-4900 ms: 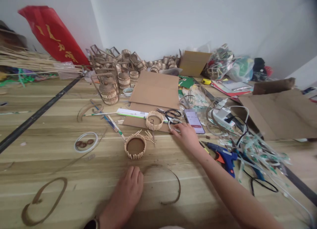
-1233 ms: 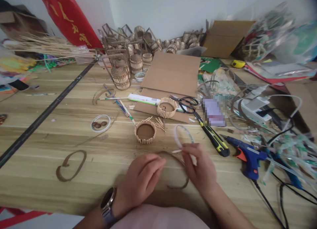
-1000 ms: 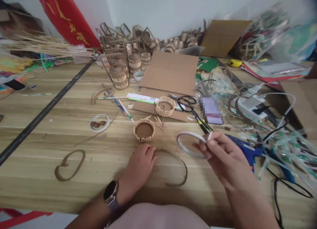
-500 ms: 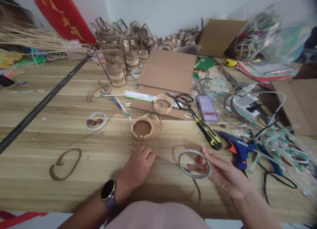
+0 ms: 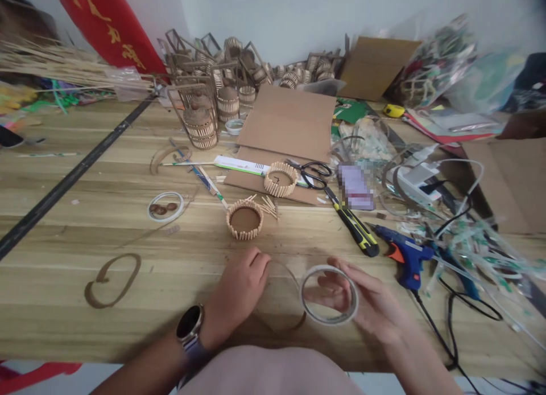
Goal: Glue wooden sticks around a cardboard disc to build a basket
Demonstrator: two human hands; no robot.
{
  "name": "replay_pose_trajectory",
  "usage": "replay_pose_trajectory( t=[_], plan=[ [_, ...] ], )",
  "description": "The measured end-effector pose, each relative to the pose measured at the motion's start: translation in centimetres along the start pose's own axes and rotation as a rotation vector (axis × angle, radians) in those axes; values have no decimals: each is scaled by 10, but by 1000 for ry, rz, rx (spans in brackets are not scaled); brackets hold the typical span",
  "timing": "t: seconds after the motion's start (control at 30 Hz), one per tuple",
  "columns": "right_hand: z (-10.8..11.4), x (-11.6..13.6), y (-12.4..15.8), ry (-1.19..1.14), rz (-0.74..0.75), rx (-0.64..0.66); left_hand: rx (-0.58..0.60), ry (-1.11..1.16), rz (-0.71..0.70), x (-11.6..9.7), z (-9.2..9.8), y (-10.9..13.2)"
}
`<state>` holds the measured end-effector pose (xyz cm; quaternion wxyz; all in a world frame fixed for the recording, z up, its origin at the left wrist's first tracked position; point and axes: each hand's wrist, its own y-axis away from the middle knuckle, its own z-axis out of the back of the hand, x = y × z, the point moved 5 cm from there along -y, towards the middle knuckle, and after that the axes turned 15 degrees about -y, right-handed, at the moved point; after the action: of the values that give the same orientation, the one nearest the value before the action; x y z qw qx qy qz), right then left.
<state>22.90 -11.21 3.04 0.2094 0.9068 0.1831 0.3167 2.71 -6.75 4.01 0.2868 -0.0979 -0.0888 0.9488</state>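
My left hand (image 5: 245, 281) is closed over the near table, pinching the end of a thin brown strip (image 5: 286, 267) that curves toward a pale ring (image 5: 305, 297). My right hand (image 5: 347, 289) holds this ring upright, its fingers wrapped around the ring's right side. Beyond my left hand sits a small round container of short wooden sticks (image 5: 244, 235) with a brown base. A second stick ring (image 5: 280, 180) rests on cardboard farther back. Loose sticks (image 5: 269, 207) lie between them. A coiled brown strip (image 5: 113, 281) lies at the left.
Scissors (image 5: 315, 175), a yellow-black cutter (image 5: 357, 230) and a blue glue gun (image 5: 405, 255) with cables lie at the right. Another pale ring (image 5: 181, 206) holds brown pieces. Small stick buckets (image 5: 200, 127) and cardboard (image 5: 288, 119) stand or lie behind. A white power strip (image 5: 416, 181) is at right.
My right hand has moved slightly left and down with the pale ring, which now faces the camera more. A brown strip now shows between my left hand and the ring.
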Motion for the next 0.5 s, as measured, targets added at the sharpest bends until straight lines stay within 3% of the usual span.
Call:
replay_pose_trajectory(
  t=[0.17,0.27,0.4,0.5],
  plan=[
    [2,13,12,81,215,21,-27,-62,9,1,1,0],
    [-9,4,15,24,260,48,-38,-82,13,-2,3,-7],
    [-20,-17,-2,-145,311,46,-45,1,12,-8,5,-10],
    [-12,-13,-18,-291,378,7,-35,26,-15,-7,3,-3]
  ],
)
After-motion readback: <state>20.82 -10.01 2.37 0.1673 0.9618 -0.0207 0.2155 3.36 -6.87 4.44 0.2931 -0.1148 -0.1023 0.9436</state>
